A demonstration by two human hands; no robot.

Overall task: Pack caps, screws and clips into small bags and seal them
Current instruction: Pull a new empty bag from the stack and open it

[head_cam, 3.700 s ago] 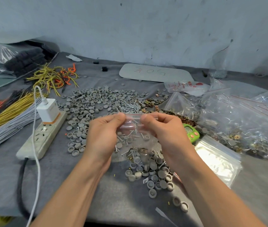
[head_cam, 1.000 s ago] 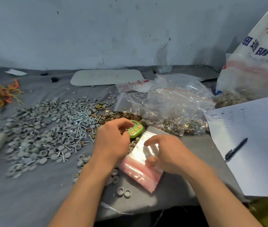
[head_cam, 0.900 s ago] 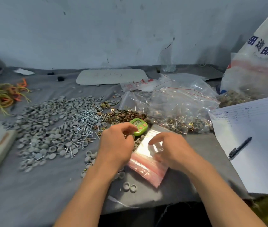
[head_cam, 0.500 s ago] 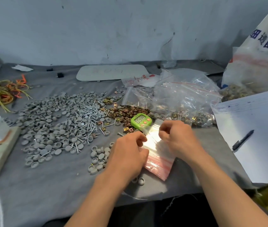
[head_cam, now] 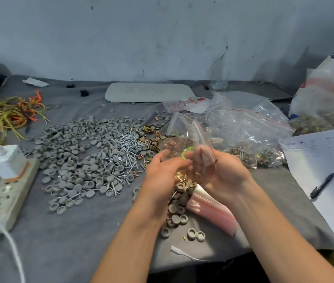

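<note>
I hold a small clear zip bag [head_cam: 188, 137] with a red seal strip upright between both hands, above the table. My right hand [head_cam: 223, 174] pinches its right edge and my left hand [head_cam: 166, 174] pinches its lower left part. A green timer [head_cam: 187, 153] shows through the bag. Under my hands lie a small heap of grey caps [head_cam: 177, 205] and a stack of empty bags [head_cam: 211, 211] with pink strips. To the left spread a big pile of grey caps [head_cam: 74, 154], silver screws [head_cam: 127, 142] and brass clips [head_cam: 151, 139].
Filled clear bags [head_cam: 249, 127] pile up at the right rear, beside a large white sack [head_cam: 329, 84]. A paper sheet [head_cam: 325, 156] with a pen [head_cam: 322, 185] lies right. A power strip with charger [head_cam: 5, 190] and cable ties [head_cam: 5, 113] sit left.
One bag has come off the stack and now stands raised between both hands, in front of the green timer. Earlier both hands were low on the stack.
</note>
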